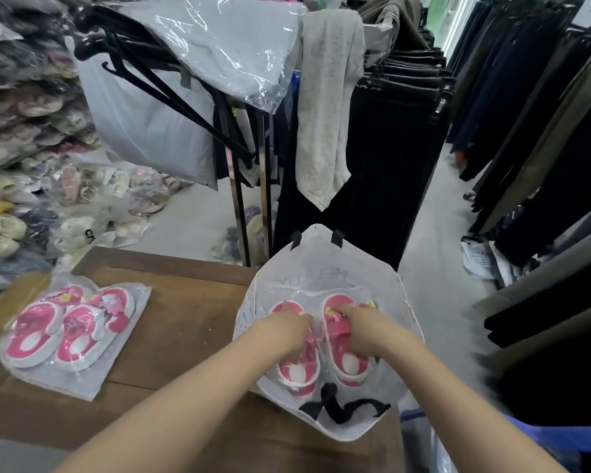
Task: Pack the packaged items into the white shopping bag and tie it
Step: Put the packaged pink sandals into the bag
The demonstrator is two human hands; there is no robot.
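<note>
Clothing shop aisle, racks of dark trousers [406,138] at centre and right, heaps of bagged shoes [21,131] stacked far left. Brown wooden surface [191,302] fills the lower left; its far edge runs just behind the goods, and bare wood lies open between the two groups of items. Left on the surface: flat clear plastic packets of pink-and-white children's sandals [69,329], overlapping, lying close to the left edge. Right: white woven shopping bag with black handles [325,268] sits open at the surface's right corner, its right side overhanging the grey floor [437,285]. Inside it lies another clear packet of pink sandals [301,370], flat on the bag's bottom. Left hand [287,331] presses down on that packet's left shoe, fingers curled; grip closure cannot be told. Right hand [362,331] rests on the right shoe, fingers bent onto the plastic; cannot tell if it pinches.
</note>
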